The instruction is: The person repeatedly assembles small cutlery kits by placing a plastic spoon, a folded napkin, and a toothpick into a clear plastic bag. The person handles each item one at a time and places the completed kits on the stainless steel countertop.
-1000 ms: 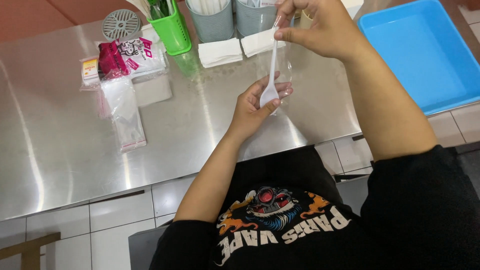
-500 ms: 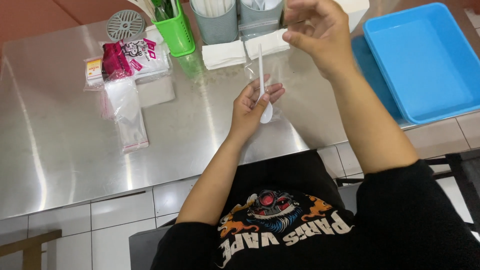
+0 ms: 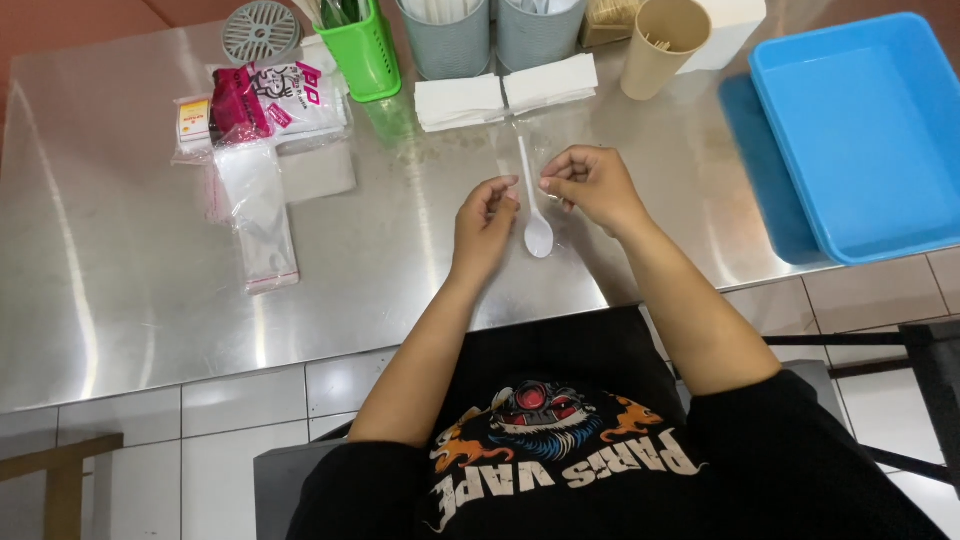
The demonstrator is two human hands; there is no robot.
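A white plastic spoon (image 3: 531, 200) lies on the steel table (image 3: 120, 280), bowl toward me, inside a thin clear sleeve (image 3: 556, 222) that is hard to make out. My left hand (image 3: 484, 225) pinches the sleeve's left edge beside the spoon handle. My right hand (image 3: 592, 186) pinches the right edge, fingers curled just right of the handle. Both hands rest low on the table, with the spoon between them.
A pile of clear sleeves (image 3: 255, 205) and pink packets (image 3: 268, 98) lie at the left. A green basket (image 3: 362, 50), two grey holders (image 3: 452, 40), white napkins (image 3: 505, 92) and a beige cup (image 3: 660, 48) stand at the back. A blue tray (image 3: 865, 130) sits right.
My right hand, which held the spoon upright above my left hand, has come down. The spoon now lies flat on the table between both hands.
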